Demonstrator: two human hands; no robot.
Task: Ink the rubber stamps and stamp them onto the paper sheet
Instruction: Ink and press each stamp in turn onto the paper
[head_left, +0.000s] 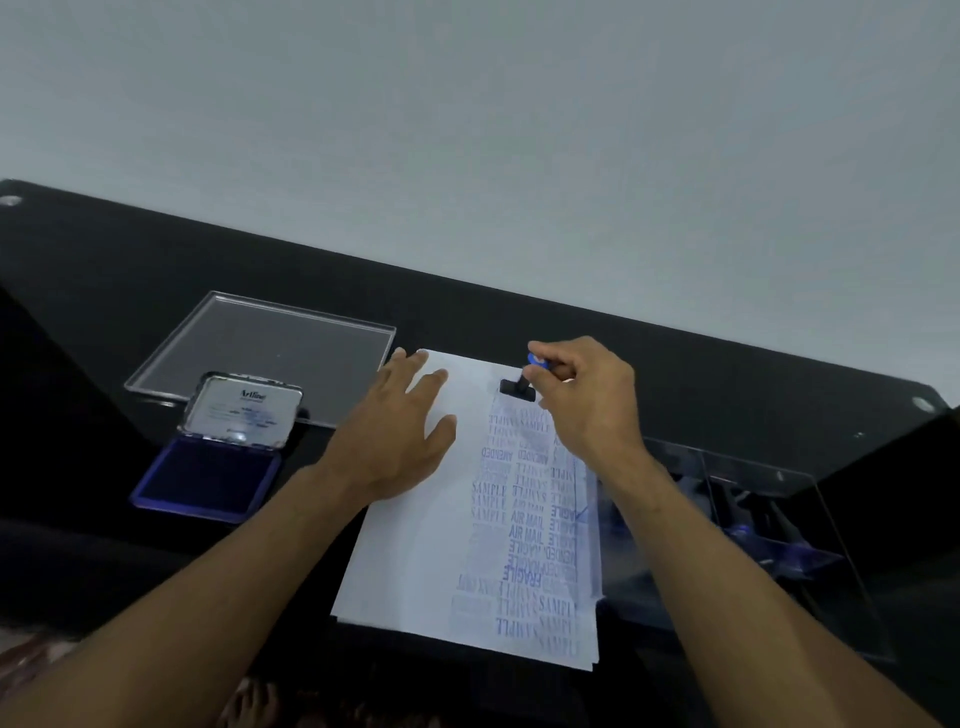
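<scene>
A white paper sheet (415, 561) lies on the black table, its right half covered in blue stamped words such as SAMPLE, AIR MAIL and FRAGILE. My left hand (395, 431) rests flat on the sheet's upper left part, fingers spread. My right hand (587, 395) grips a black rubber stamp (517, 388) by its blue-topped handle. The stamp's base sits against the paper near the far edge, above the printed columns. An open blue ink pad (208, 480) with its lid raised lies to the left of the sheet.
A clear acrylic tray (270, 348) sits behind the ink pad at the back left. A clear acrylic box (753, 525) holding more stamps stands right of the paper. The black table (727, 379) ends at a grey wall behind.
</scene>
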